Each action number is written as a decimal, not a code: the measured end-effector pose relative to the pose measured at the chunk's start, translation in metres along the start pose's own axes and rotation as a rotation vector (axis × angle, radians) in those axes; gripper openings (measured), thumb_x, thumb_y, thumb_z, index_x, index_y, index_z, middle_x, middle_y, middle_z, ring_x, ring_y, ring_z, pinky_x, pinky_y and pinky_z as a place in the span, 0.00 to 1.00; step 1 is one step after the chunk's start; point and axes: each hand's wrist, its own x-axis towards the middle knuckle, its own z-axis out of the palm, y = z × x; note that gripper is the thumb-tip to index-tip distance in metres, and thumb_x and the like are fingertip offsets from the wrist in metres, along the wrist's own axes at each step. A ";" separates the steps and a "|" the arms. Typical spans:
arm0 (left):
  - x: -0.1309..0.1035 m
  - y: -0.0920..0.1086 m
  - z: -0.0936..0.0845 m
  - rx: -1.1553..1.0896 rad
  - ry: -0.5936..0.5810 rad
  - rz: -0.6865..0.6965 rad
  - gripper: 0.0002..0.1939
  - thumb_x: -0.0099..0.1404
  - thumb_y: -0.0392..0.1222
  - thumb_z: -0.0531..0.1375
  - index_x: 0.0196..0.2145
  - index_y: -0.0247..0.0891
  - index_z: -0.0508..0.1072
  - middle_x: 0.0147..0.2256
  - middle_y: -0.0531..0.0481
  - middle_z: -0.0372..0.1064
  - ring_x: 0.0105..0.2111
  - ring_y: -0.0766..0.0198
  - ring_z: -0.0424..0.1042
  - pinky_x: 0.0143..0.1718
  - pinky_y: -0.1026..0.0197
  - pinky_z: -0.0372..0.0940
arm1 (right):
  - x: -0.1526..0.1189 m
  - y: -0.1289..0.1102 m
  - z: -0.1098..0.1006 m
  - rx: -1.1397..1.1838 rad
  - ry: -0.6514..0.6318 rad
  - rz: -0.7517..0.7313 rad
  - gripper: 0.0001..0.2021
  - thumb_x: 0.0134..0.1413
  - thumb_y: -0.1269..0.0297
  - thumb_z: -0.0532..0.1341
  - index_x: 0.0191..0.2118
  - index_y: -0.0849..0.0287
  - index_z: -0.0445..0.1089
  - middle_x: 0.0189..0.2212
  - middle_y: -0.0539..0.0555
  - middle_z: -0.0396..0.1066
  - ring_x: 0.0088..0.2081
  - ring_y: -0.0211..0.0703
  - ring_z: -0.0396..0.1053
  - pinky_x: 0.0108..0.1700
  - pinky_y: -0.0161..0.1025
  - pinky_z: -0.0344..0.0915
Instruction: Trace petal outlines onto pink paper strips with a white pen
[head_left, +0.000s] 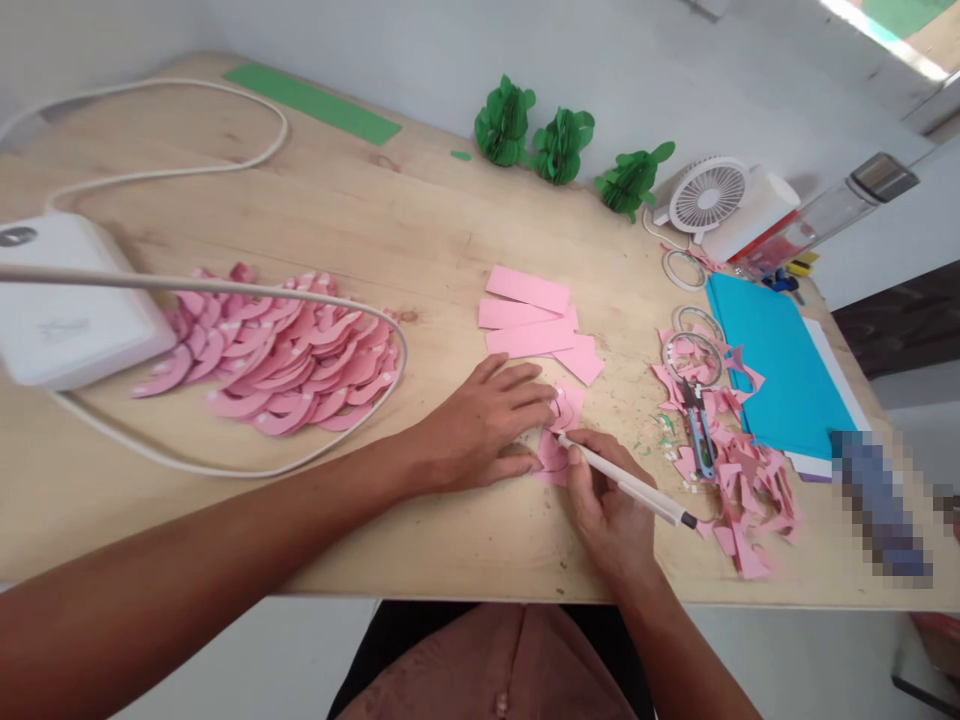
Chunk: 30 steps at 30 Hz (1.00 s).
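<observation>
My right hand (611,500) grips a white pen (630,482) with a dark end, its tip on a small pink paper strip (553,468). Curved outlines are drawn on that strip. Flat across its left edge lies my left hand (487,425), fingers stretched out and pressing on the paper. Just beyond my hands, several blank pink paper strips (529,325) overlap on the table. A heap of curved pink paper cutouts (300,350) spreads to the left of my left hand.
Pink scraps (750,490) lie at right with small snips (700,430) and tape rolls (682,270). Beside them are blue sheets (787,370). Green paper shapes (562,145), a fan (707,195) and a bottle (832,215) line the wall. A white cable (397,350) loops from a white box (75,320).
</observation>
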 end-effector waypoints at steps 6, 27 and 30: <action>0.000 0.000 -0.001 -0.002 0.006 0.000 0.16 0.63 0.48 0.62 0.47 0.40 0.70 0.54 0.46 0.69 0.59 0.49 0.58 0.60 0.45 0.45 | 0.000 -0.001 -0.002 -0.023 -0.007 0.020 0.08 0.60 0.68 0.55 0.40 0.59 0.71 0.33 0.54 0.76 0.34 0.43 0.74 0.35 0.39 0.70; 0.000 -0.004 0.003 -0.011 0.009 0.020 0.16 0.63 0.49 0.61 0.46 0.40 0.69 0.54 0.46 0.68 0.58 0.48 0.57 0.61 0.45 0.44 | 0.000 -0.002 -0.002 -0.081 0.028 0.012 0.08 0.58 0.68 0.55 0.38 0.59 0.71 0.30 0.54 0.76 0.29 0.41 0.73 0.31 0.38 0.68; 0.000 -0.003 0.002 -0.013 0.006 0.019 0.15 0.63 0.49 0.61 0.46 0.41 0.70 0.54 0.46 0.68 0.58 0.48 0.57 0.60 0.45 0.44 | 0.001 -0.003 -0.002 -0.107 0.044 -0.020 0.07 0.58 0.68 0.54 0.37 0.59 0.70 0.29 0.54 0.75 0.30 0.42 0.73 0.32 0.38 0.68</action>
